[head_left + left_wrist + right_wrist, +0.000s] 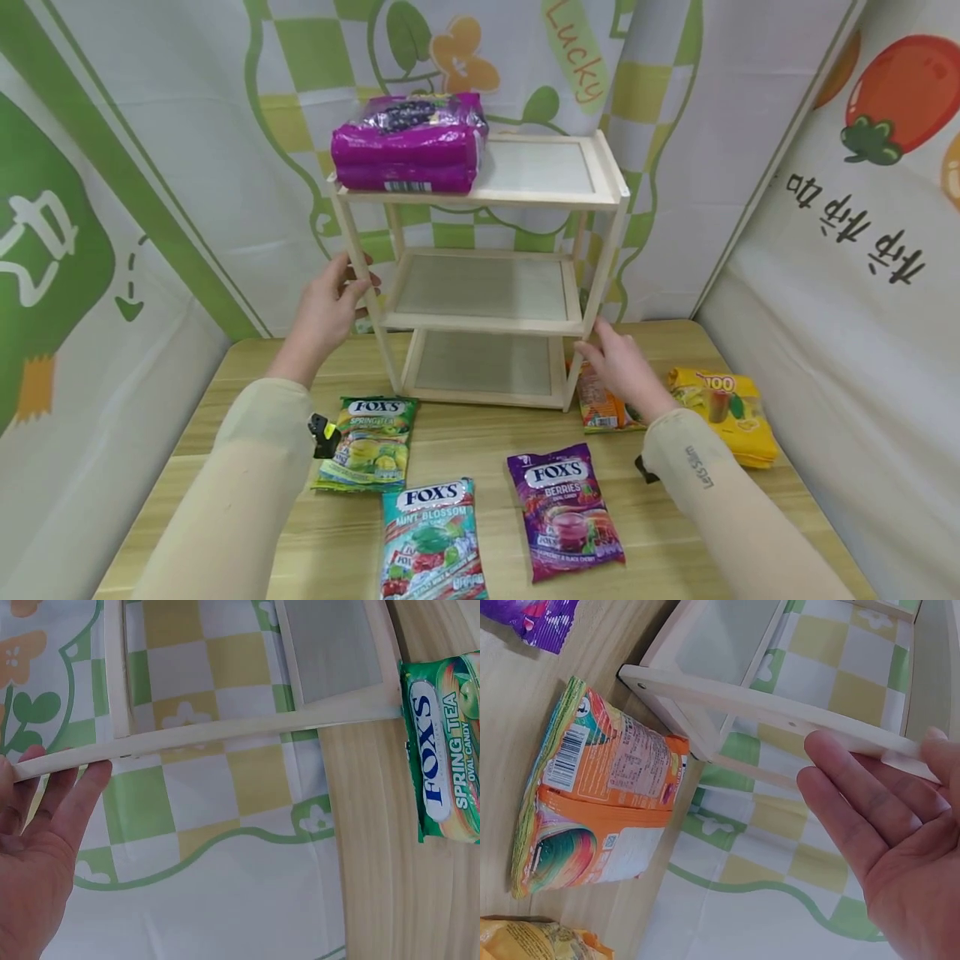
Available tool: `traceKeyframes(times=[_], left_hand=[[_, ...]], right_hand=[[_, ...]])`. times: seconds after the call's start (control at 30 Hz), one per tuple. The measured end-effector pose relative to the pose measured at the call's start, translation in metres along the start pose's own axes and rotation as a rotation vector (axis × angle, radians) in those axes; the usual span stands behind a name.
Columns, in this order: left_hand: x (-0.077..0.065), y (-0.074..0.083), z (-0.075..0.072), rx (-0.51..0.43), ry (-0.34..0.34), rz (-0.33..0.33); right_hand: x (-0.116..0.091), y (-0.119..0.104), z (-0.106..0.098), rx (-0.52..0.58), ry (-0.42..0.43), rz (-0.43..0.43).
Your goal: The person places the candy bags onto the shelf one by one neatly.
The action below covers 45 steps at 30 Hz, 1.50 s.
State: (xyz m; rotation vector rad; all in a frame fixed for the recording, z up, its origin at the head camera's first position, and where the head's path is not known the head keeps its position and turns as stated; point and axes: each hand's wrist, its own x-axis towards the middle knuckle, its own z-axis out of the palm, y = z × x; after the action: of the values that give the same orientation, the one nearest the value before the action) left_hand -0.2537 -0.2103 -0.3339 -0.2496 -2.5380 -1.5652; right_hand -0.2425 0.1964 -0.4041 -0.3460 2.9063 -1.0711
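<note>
Towards the back of the table [480, 442] — a three-tier rack [483, 324]; behind that, the backdrop [652, 92]. On the left of its top shelf [536, 167], a single packet [408, 150]. In front, left to right: the Spring Tea bag [373, 446], the Mint Blossom bag [432, 542], nearer, and the Berries bag [566, 512]. Just right of the rack's base, a face-down packet [597, 404] — farther right, another bag [726, 412].

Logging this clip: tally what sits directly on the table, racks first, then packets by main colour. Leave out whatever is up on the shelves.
Rack: 1
Green packet: 1
Teal packet: 1
Purple packet: 1
Orange packet: 1
Yellow packet: 1
Total: 6
</note>
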Motion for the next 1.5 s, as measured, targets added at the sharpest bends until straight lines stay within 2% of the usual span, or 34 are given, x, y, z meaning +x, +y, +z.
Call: traceKeyframes(times=[0.23,0.37,0.53,0.73,0.93,1.2,1.5], left_hand=[[0.001,-0.001,-0.001,-0.021,-0.015,0.01],[0.001,-0.002,-0.002,-0.027,-0.026,0.008],[0.002,-0.004,-0.003,-0.004,-0.03,-0.01],[0.002,-0.004,-0.003,0.024,-0.029,-0.016],[0.0,-0.002,-0.003,0.022,-0.033,-0.005],[0.001,-0.002,-0.004,0.032,-0.038,-0.006],[0.003,-0.003,-0.003,0.043,-0.037,-0.015]], right_hand=[[-0.003,0.007,-0.009,-0.03,-0.043,0.003],[-0.005,0.02,-0.017,-0.023,-0.072,0.008],[-0.011,0.043,-0.03,-0.029,-0.109,0.044],[-0.019,0.061,-0.042,-0.055,-0.169,0.129],[-0.027,0.08,-0.05,-0.141,-0.157,0.166],[-0.035,0.104,-0.055,-0.285,-0.141,0.261],[-0.048,0.127,-0.057,-0.338,-0.107,0.357]])
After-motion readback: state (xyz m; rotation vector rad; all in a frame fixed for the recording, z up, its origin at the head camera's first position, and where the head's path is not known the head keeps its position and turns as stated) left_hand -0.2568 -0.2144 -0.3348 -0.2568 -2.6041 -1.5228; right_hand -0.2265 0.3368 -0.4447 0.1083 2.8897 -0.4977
